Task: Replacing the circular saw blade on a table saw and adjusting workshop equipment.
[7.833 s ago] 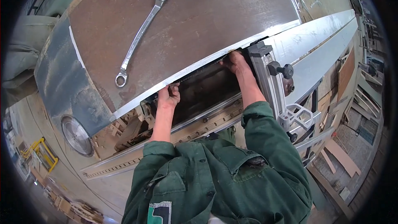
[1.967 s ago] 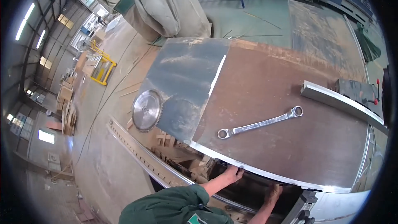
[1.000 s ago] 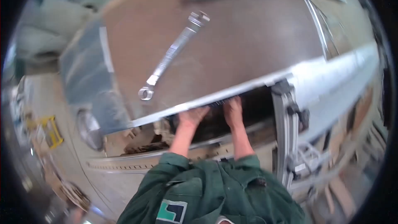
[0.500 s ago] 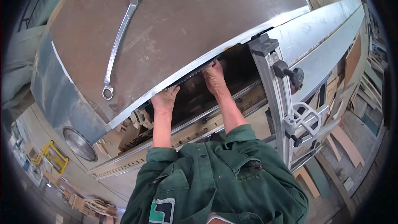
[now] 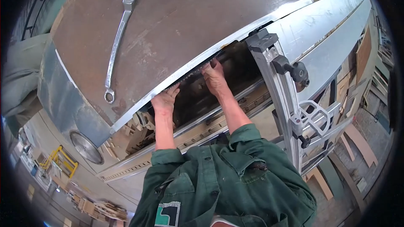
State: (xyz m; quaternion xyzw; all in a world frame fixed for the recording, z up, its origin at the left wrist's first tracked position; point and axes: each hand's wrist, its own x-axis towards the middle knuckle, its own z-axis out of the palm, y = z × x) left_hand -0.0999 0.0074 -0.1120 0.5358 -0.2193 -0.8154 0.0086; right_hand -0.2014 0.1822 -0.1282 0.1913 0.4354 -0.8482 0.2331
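Observation:
In the dark gap beside the saw table's metal edge, the toothed rim of a circular saw blade (image 5: 192, 74) shows as a thin strip. Most of the blade is hidden under the table edge. My left hand (image 5: 164, 101) grips its lower left end, fingertips at the teeth and the rest of the fingers partly hidden. Farther right along the rim, my right hand (image 5: 213, 78) is closed on the blade with curled fingers. On the brown tabletop lies a long double-ended ring wrench (image 5: 118, 42), apart from both hands.
A grey aluminium fence arm (image 5: 280, 88) with a black clamp knob (image 5: 298, 72) crosses right of my right hand. Another saw blade (image 5: 86, 147) leans at the machine's lower left corner. A sliding rail (image 5: 189, 136) runs beneath my forearms. Wood offcuts (image 5: 360, 145) lie at the right.
The whole view has shifted slightly. Both hands stay at the blade's rim, and the fingers of my right hand look a little more curled. The wrench still lies on the tabletop.

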